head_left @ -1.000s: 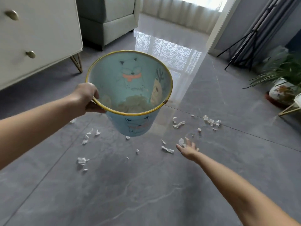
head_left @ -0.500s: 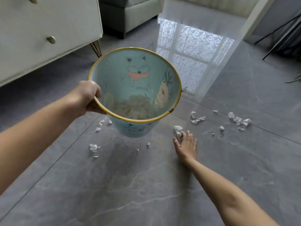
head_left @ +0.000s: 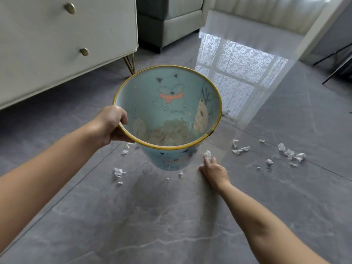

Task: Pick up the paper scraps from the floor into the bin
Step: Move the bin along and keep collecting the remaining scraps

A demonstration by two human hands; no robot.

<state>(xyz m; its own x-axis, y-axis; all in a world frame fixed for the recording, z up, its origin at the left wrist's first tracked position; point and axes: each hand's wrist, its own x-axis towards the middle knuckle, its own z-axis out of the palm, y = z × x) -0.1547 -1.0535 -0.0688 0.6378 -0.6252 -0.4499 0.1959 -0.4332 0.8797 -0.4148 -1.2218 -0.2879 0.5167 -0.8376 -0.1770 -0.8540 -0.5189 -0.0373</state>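
Head view: looks down on a grey floor [head_left: 171,225], both forearms reaching in.
Left hand [head_left: 111,125]: holds the bin [head_left: 171,111] by its yellow rim at 9 o'clock, fingers curled over the edge; bin is tilted, clear of the floor.
Bin contents: crumpled paper heaped at the bottom.
Right hand [head_left: 214,171]: palm down on the floor, fingertips at a paper scrap [head_left: 207,154]; whether it grips the scrap cannot be told.
Hidden: bin covers the floor behind it; one scrap [head_left: 125,149] peeks from under its rim.
Other scraps: cluster [head_left: 290,154] at 3 o'clock, one [head_left: 118,172] at 8 o'clock of the bin.
Around: cabinet [head_left: 57,44] at 11 o'clock, sofa [head_left: 171,21] at 12, both cut off.
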